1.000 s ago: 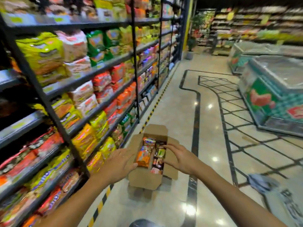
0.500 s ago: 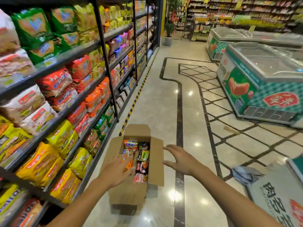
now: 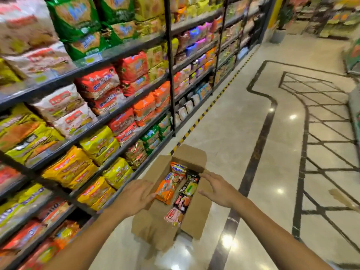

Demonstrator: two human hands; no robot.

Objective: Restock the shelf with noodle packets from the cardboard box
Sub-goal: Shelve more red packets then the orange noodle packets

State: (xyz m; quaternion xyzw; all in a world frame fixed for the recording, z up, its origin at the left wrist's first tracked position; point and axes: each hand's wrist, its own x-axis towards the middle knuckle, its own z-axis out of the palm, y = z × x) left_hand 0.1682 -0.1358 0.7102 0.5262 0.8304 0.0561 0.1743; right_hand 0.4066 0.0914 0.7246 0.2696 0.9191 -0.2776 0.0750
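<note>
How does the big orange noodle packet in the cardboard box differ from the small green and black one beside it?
The orange noodle packet is larger and lies tilted up at the left hand's fingertips; the green and black packet is smaller, darker, lower in the open cardboard box, near the right hand. Both are inside the box.

Cardboard box [image 3: 155, 228] on floor [image 3: 243, 133] right of shelf [image 3: 109, 121], noodle packets [image 3: 167, 189] inside box

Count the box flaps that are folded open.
4 on the cardboard box: far, left, right, near. Left hand partly hides the left one.
</note>
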